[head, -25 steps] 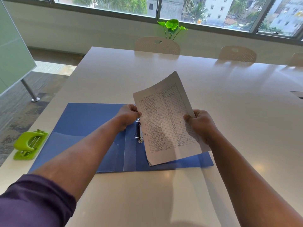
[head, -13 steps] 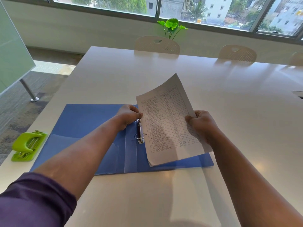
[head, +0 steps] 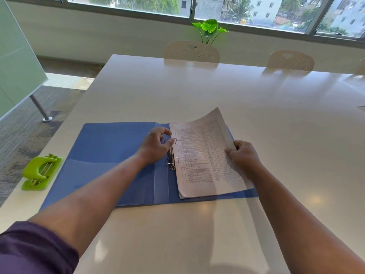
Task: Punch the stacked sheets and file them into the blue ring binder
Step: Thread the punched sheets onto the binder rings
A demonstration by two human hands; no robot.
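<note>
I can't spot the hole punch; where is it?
The green hole punch sits at the table's left edge, just left of the open blue ring binder.

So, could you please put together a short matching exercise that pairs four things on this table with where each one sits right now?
Things:
1. hole punch
2. blue ring binder
3. stacked sheets
4. left hand

Places:
A. on the binder's right half, threaded on the rings
B. at the ring mechanism
C. near the table's left edge
D. lying open on the table

Pairs: 1-C, 2-D, 3-A, 4-B
</note>
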